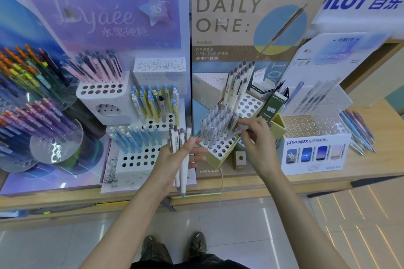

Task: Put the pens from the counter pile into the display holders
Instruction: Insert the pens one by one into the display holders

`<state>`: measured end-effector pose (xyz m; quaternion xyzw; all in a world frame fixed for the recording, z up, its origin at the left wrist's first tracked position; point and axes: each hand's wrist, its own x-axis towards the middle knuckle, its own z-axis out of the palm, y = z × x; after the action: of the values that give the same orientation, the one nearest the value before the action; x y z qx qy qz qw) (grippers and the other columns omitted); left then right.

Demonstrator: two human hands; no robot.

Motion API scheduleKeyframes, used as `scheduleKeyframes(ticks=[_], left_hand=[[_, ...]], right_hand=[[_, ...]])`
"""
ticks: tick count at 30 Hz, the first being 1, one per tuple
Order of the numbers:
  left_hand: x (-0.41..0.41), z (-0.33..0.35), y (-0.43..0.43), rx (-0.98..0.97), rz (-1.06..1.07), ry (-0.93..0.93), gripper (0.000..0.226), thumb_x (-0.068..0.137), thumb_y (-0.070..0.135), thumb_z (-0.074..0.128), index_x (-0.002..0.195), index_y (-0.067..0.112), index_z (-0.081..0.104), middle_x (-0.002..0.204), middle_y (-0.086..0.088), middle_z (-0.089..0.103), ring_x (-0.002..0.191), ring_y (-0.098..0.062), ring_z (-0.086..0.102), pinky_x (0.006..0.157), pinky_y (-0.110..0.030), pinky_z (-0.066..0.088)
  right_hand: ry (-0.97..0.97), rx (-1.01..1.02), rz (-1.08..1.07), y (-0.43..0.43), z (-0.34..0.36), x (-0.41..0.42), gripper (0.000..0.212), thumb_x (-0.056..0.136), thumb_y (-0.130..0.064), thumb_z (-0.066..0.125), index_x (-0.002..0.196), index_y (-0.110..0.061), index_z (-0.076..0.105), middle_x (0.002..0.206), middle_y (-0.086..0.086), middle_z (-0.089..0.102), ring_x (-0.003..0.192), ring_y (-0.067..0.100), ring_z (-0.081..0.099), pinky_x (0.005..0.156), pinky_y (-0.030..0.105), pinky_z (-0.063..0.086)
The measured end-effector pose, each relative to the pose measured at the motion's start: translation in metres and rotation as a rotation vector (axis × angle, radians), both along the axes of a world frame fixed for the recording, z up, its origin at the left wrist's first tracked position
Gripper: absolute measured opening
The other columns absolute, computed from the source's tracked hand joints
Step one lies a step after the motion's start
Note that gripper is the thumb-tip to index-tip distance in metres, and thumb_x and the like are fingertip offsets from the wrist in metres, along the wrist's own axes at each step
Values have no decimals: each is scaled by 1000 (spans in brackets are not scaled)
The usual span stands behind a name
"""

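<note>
My left hand (175, 159) grips a bunch of white pens with brown tops (182, 155), tips pointing down over the counter edge. My right hand (254, 137) pinches one clear grey pen (235, 132) and holds it slanted over the lower block of the Daily One display holder (220, 153). That block has several clear grey pens (215, 123) standing in its holes, with open holes at its front. Behind it, several white pens (237, 85) stand in the upper block. A pile of loose pens (356, 131) lies on the counter at the far right.
The purple Lyaée display (105, 17) on the left holds pink, yellow and blue pens in white holed blocks. Round acrylic stands with coloured pens (28, 98) fill the far left. A white Pathfinder box (314, 150) stands right of my right hand. The wooden counter edge (284, 185) runs below.
</note>
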<state>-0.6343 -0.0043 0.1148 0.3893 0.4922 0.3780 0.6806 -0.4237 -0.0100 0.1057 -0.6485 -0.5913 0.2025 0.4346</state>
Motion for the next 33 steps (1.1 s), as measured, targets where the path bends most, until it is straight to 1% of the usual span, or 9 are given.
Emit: scheduleKeyframes(ticks=[2,6,10,16,20,24,26,29,33], left_hand=[[-1,0,1,0,3,1,36,81,42,59,100,14,69,89,-8,76,81,-22,73,62,-23,55],[-1,1,2,-1,3,-1,34,81,42,59,99,15,69,89,-8,76,79,-21,73,62,-23,55],[1,1,2,2,-3,-5,34,80,43,60,98,16,69,88,-8,76,79,-21,73,61,-22,55],[1,2,5,18,-15,-3,33,81,43,59,97,16,69,89,-8,76,79,-21,73,61,-22,54],[4,4,6,25,-43,-25,34,79,43,59,97,16,70,85,-7,75,62,-15,68,54,-21,52],[8,6,6,9,-61,-110,45,80,48,55,102,10,67,69,-4,68,42,-8,43,44,-19,39],[10,7,7,-2,-72,-152,48,82,47,54,105,7,63,66,-4,65,40,-7,39,42,-18,36],[17,13,7,19,-113,-120,45,81,48,55,101,8,64,69,-4,67,43,-8,42,44,-19,37],[24,25,14,45,-124,-7,51,72,55,61,95,10,67,81,-10,73,66,-18,68,61,-27,52]], right_hand=[[26,-17,4,0,-4,0,24,96,-3,51,114,-10,65,106,0,55,95,9,56,82,13,44],[106,-47,-70,6,-6,-2,25,93,-7,58,117,-13,62,98,-9,62,89,-7,57,83,16,47],[-19,19,-85,14,-8,-16,17,91,-3,60,106,-4,67,100,2,56,90,15,58,84,25,47],[-198,-2,-218,25,-13,-28,21,93,-5,55,112,-3,65,101,13,63,92,27,60,74,32,43],[-241,-36,-203,25,-12,-28,25,95,-6,53,117,-2,63,103,16,63,91,32,60,70,38,45],[-272,-83,-198,16,3,-26,36,95,-12,56,131,-12,55,100,8,60,84,24,57,67,38,46],[-46,-41,-184,5,16,-32,34,93,-16,59,127,-15,58,90,-2,58,78,10,54,70,27,47],[437,-244,55,-2,38,-46,18,93,-31,60,95,-18,73,77,-12,65,74,1,58,75,21,48],[751,-318,166,2,56,-55,16,91,-18,64,87,-5,72,75,11,66,72,17,64,68,24,53]])
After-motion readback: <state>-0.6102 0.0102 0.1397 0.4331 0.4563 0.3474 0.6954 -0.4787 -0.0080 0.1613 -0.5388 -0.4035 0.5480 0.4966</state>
